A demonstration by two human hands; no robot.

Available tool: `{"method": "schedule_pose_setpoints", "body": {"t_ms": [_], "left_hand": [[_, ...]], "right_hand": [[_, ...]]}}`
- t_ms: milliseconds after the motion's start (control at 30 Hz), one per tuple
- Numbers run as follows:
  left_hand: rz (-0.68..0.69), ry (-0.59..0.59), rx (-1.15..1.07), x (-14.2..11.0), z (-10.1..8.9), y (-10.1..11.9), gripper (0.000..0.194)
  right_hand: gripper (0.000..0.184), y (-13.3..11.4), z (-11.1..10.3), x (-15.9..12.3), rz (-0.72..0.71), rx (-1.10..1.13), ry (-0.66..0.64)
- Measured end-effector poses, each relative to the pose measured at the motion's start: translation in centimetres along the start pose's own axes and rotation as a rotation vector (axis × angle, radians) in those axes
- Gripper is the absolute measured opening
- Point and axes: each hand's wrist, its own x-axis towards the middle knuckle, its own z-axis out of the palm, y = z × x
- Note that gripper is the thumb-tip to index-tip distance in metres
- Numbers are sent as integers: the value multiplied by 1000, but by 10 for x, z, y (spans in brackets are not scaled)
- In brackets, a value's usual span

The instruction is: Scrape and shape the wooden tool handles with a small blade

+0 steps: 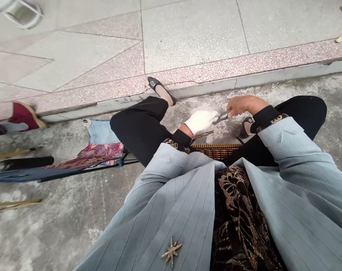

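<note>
A white knitted glove covers my left hand (201, 121), whose fingers are curled together; what they grip, if anything, is hidden. My bare right hand (240, 106) is closed on one end of a short knife-like tool (222, 117) with a ridged grey grip and a dark flat end. That flat end points at the gloved fingertips, and I cannot tell whether it touches them. Just below the glove lies a thin brown stick (207, 133) with something wound around it. Between my legs stands a woven brown wicker basket (218, 151), partly covered by my jacket.
A low stone step (204, 89) runs across in front, with my left shoe (156, 83) against it. To the left is a folding chair with blue and floral cloth (103, 150). Another person's red shoe (26, 116) and several poles (15, 153) are at the left edge.
</note>
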Motion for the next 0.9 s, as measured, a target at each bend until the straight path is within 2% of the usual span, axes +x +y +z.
{"method": "schedule_pose_setpoints", "body": {"t_ms": [100, 167, 233, 300, 400, 500, 633, 733, 900], "left_hand": [[57, 15, -43, 9, -6, -10, 36], [65, 40, -166, 15, -7, -17, 35], [47, 85, -300, 19, -5, -23, 39], [-4, 114, -356, 19, -1, -27, 44], [-69, 63, -287, 15, 7, -27, 42], [-77, -11, -227, 11, 13, -23, 40], [-38, -29, -177, 9, 12, -15, 42], [-30, -52, -133, 8, 7, -10, 42], [-11, -62, -18, 4, 3, -4, 42]], "right_hand": [[35, 4, -1, -6, -164, 162, -207], [42, 8, -4, -12, -316, 352, -230], [43, 11, -7, -18, -445, 567, -108], [38, 10, -9, -23, -480, 748, 78], [30, 3, -7, -25, -412, 888, 248], [27, -2, -2, -21, -308, 897, 324], [19, 2, 3, -11, -139, 851, 404], [17, 7, 4, -1, -31, 690, 428], [29, -4, 8, 14, 156, 186, 418]]}}
